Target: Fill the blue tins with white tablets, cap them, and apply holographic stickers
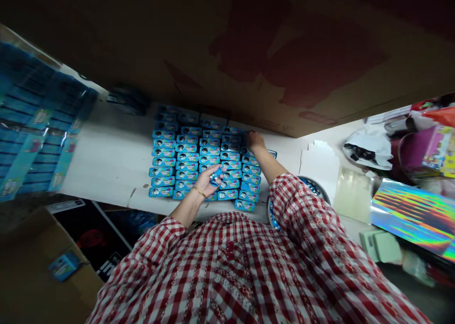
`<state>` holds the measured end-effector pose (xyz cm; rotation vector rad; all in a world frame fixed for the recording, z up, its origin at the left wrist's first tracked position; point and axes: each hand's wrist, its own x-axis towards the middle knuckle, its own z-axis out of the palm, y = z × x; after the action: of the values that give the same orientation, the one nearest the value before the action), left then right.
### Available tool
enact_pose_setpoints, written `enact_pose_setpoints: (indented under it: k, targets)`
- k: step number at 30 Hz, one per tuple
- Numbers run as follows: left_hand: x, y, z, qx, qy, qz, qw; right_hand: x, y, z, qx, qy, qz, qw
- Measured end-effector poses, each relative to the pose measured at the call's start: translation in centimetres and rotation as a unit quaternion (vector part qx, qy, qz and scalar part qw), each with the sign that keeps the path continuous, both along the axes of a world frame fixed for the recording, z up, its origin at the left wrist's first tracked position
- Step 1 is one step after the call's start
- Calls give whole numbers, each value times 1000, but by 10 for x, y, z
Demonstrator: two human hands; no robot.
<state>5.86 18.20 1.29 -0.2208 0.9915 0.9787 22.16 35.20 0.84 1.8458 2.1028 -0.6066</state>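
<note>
Rows of small blue boxes [187, 156] with printed fronts, each with a round opening or dark circle at one end, lie side by side on the white table [103, 158]. My left hand [209, 176], palm turned up, is closed around several small shiny blue-and-silver pieces [215, 177] above the middle columns. At the far end of the right-hand column is my right hand [255, 141], reaching down to the boxes; its fingers are in shadow and mostly hidden. A round container [322, 189] of small blue-and-silver pieces stands partly under my right forearm.
A large cardboard box [249, 53] overhangs the far side of the table. Stacked blue packs [33, 124] stand at the left, above an open carton [31, 248]. On the right are a rainbow-sheen sheet [415, 215], a white plastic bag [369, 146] and a pale green device [382, 245].
</note>
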Motion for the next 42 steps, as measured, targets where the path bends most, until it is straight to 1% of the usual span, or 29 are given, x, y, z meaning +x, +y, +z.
enact_pose_setpoints:
  k: [3, 6, 8, 9, 11, 13, 14, 15, 16, 18, 20, 21, 23, 25, 27, 29, 31, 33, 35, 37, 39, 40, 42]
  targets:
    - [0, 1, 0, 14, -19, 2, 1000, -8, 14, -1, -12, -35, 27, 999]
    - [1, 4, 1, 17, -29, 10, 999, -8, 25, -1, -33, -57, 51, 997]
    - [3, 6, 4, 15, -31, 14, 999, -7, 26, 2, -39, -57, 58, 996]
    - [3, 8, 5, 14, -31, 14, 999, -6, 22, 5, -32, -55, 59, 996]
    - [4, 11, 6, 12, -27, 11, 1000, -4, 4, 13, 4, -20, 50, 999]
    - [7, 14, 5, 8, -19, 7, 1000, -6, -25, 20, 30, 80, 62, 994]
    - [9, 16, 4, 6, -12, 6, 1000, -7, -42, 22, 26, 146, 81, 986]
    - [11, 17, 2, 5, -5, 5, 1000, -10, -59, 23, 6, 208, 107, 972]
    - [14, 17, 0, 5, 3, 2, 1000, -12, -74, 22, -11, 251, 121, 960]
    - [20, 17, -3, 1, 19, -6, 1000, -15, -97, 19, -27, 288, 116, 950]
    - [24, 16, -5, -3, 21, -18, 1000, -11, -104, 14, -15, 286, 75, 955]
    - [24, 16, -5, -5, 15, -23, 1000, -6, -101, 12, -9, 283, 54, 958]
    - [22, 15, -4, -7, 1, -25, 1000, 8, -88, 8, 2, 258, 11, 966]
    - [19, 14, -3, -8, -3, -20, 1000, 20, -70, 6, 21, 191, -13, 981]
    - [16, 13, -2, -12, 3, -17, 1000, 24, -52, 5, 25, 97, -6, 995]
    - [14, 12, -2, -12, 9, -19, 1000, 18, -37, 2, 0, 17, 18, 1000]
    - [14, 11, -1, -11, 8, -22, 1000, 6, -27, -1, -31, -30, 28, 999]
    - [14, 10, 0, -10, -3, -18, 1000, -5, -18, -4, -48, -49, 24, 997]
    - [13, 10, 2, -9, -21, -9, 1000, -10, -10, -5, -59, -60, 19, 996]
    - [11, 11, 3, 0, -39, -4, 999, -8, -8, -1, -68, -73, 23, 995]
    - [8, 11, 4, 8, -49, -7, 999, -4, -14, 7, -59, -74, 35, 995]
    - [6, 11, 3, 10, -51, -10, 999, -2, -21, 11, -40, -58, 41, 997]
    - [5, 10, 1, 10, -49, -19, 999, -1, -44, 18, 6, 30, 68, 997]
